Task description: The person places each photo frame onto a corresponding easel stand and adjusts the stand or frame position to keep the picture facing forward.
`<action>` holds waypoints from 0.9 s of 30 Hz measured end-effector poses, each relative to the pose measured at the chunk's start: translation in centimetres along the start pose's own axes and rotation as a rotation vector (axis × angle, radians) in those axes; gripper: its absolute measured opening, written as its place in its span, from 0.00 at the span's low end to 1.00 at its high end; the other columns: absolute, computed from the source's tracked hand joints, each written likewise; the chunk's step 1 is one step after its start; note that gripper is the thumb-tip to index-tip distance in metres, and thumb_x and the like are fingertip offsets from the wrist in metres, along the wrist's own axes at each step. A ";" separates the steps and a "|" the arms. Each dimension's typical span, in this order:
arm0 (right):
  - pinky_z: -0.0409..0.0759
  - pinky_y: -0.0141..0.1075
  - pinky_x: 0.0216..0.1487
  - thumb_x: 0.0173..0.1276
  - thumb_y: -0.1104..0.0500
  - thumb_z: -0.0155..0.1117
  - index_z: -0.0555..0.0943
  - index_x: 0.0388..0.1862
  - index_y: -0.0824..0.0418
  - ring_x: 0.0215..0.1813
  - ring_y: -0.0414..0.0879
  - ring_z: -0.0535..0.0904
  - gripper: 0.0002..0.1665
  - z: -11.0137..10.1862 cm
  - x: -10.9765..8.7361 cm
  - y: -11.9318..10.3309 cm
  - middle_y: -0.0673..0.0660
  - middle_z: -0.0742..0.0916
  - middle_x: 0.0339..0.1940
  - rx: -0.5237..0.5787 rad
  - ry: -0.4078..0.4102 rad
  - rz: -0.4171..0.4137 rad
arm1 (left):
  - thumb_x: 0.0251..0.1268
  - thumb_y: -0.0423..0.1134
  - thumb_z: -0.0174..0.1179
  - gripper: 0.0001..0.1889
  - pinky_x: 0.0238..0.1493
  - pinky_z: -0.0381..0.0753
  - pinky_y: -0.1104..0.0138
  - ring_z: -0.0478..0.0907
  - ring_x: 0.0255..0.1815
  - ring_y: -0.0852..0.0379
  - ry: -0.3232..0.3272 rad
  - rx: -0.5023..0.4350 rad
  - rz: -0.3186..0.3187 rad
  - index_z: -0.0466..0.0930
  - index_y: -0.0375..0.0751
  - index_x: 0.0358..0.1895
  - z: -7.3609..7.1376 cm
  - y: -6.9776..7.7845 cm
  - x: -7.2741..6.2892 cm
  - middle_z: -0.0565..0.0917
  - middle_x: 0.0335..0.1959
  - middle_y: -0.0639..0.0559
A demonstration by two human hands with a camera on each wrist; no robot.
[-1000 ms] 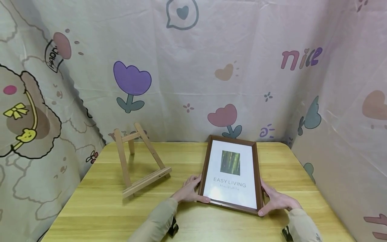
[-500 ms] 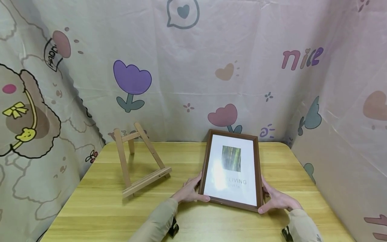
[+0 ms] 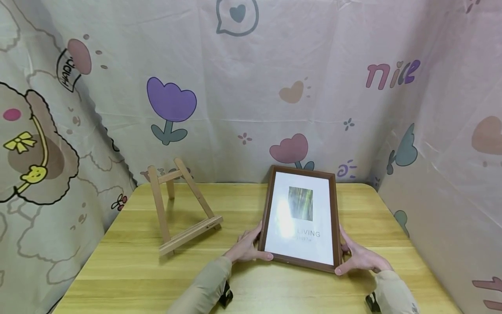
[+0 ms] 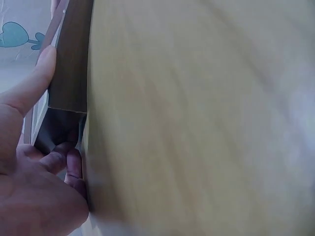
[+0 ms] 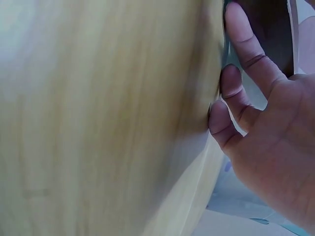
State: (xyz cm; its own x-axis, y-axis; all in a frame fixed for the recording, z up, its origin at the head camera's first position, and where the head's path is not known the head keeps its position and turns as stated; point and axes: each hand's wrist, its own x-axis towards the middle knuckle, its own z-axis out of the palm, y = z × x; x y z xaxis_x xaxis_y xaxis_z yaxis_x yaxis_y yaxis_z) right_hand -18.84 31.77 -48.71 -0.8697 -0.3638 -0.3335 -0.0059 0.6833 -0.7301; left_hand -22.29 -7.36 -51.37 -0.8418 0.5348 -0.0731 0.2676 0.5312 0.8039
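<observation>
A brown wooden picture frame (image 3: 301, 218) with a white "EASY LIVING" insert stands at the right half of the table in the head view, its far edge raised off the top. My left hand (image 3: 247, 248) grips its lower left corner, thumb over the front rim, fingers along the side. At the lower right corner, my right hand (image 3: 361, 258) holds it the same way. In the left wrist view, curled fingers (image 4: 59, 155) reach under the dark frame side (image 4: 71, 64). The right wrist view has fingers (image 5: 246, 44) against the frame's side and the tabletop; the thumb is out of view there.
A light wooden tabletop easel (image 3: 188, 233) stands on the left of the table (image 3: 129, 270), angled toward the right. Patterned fabric curtains (image 3: 235, 87) enclose the back and both sides. Glare covers part of the frame's insert.
The frame's far edge has risen, tilting it more upright, mostly in the first half second. Both hands keep their hold at the lower corners. The easel has not moved.
</observation>
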 end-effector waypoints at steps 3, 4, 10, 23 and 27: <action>0.55 0.79 0.67 0.49 0.57 0.83 0.19 0.80 0.57 0.71 0.84 0.58 0.87 -0.1 0.1 0.1 0.89 0.60 0.71 0.005 0.005 -0.007 | 0.55 0.58 0.73 0.63 0.75 0.38 0.28 0.47 0.80 0.25 0.019 -0.007 0.009 0.37 0.38 0.82 0.1 0.1 0.0 0.51 0.82 0.35; 0.56 0.79 0.67 0.49 0.57 0.83 0.20 0.80 0.57 0.70 0.84 0.60 0.87 -0.1 0.1 0.1 0.89 0.61 0.70 0.005 0.008 -0.008 | 0.54 0.58 0.74 0.63 0.75 0.39 0.28 0.49 0.79 0.26 0.026 -0.008 0.011 0.38 0.37 0.82 0.2 0.1 0.0 0.51 0.82 0.35; 0.57 0.78 0.67 0.48 0.59 0.83 0.19 0.80 0.58 0.71 0.80 0.64 0.87 -0.2 0.3 0.3 0.89 0.62 0.70 0.016 0.028 -0.084 | 0.51 0.51 0.77 0.64 0.74 0.43 0.27 0.53 0.79 0.27 0.085 -0.022 0.031 0.39 0.35 0.81 0.7 0.3 0.0 0.54 0.81 0.33; 0.84 0.42 0.46 0.47 0.64 0.83 0.20 0.81 0.44 0.46 0.58 0.82 0.88 -0.3 0.7 0.0 0.86 0.67 0.69 0.122 0.066 -0.089 | 0.48 0.47 0.80 0.64 0.71 0.53 0.30 0.59 0.78 0.30 0.210 -0.019 0.018 0.41 0.33 0.81 1.4 0.9 0.2 0.57 0.79 0.32; 0.81 0.34 0.39 0.49 0.66 0.81 0.22 0.81 0.43 0.39 0.51 0.80 0.86 -0.2 0.7 -0.1 0.86 0.65 0.69 0.161 0.069 -0.090 | 0.46 0.44 0.80 0.65 0.74 0.56 0.32 0.61 0.76 0.29 0.240 -0.048 0.040 0.40 0.35 0.81 1.6 0.9 0.2 0.59 0.79 0.31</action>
State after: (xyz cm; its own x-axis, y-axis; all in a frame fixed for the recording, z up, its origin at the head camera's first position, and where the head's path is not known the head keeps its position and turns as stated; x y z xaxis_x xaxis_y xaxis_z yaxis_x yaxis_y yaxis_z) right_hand -19.56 31.60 -48.79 -0.9012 -0.3706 -0.2247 -0.0110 0.5379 -0.8429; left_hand -21.49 -5.73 -51.64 -0.9199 0.3801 0.0966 0.2847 0.4777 0.8311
